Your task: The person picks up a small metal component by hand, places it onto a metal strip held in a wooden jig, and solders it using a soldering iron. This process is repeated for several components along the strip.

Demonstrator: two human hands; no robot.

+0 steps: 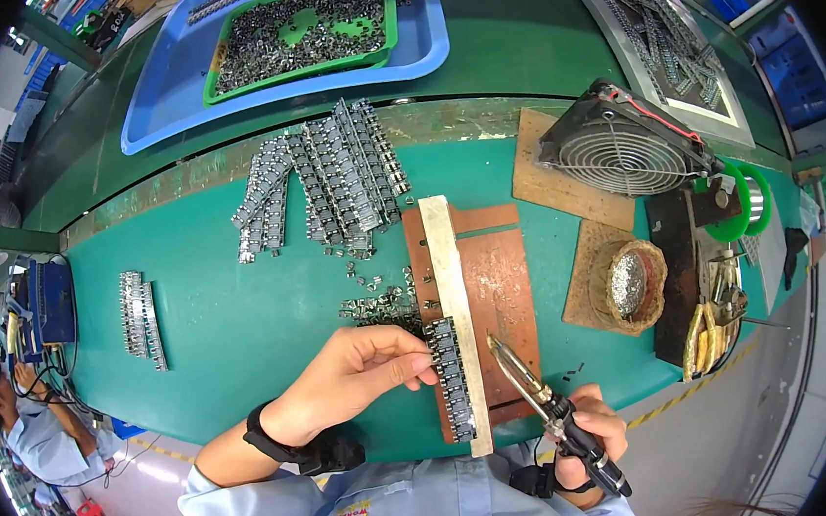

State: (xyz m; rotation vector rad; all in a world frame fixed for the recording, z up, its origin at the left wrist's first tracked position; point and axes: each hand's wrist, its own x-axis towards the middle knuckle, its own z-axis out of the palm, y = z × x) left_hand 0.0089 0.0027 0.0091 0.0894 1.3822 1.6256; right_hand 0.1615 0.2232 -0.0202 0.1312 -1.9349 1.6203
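In my right hand (pixel 591 439) is a soldering iron (pixel 559 412), with a dark handle and a metal shaft. Its tip points up and left over a brown board (pixel 500 299), apart from the circuit board strip. That strip (pixel 452 382), dark with a row of black chips, lies upright along a pale bar (pixel 449 274) on the brown board. My left hand (pixel 364 372) pinches thumb and forefinger together at the strip's left edge; whatever sits between the fingertips is too small to name. Just beyond these fingers lies a pile of small metal parts (pixel 383 308).
Stacked circuit board strips (pixel 328 182) lie at the back, and a smaller group (pixel 140 319) at left. A blue tray (pixel 164 103) holds a green tray (pixel 388 59) of small parts. At right stand a fan (pixel 625 156), a round tin (pixel 631 283) and a green solder spool (pixel 757 198).
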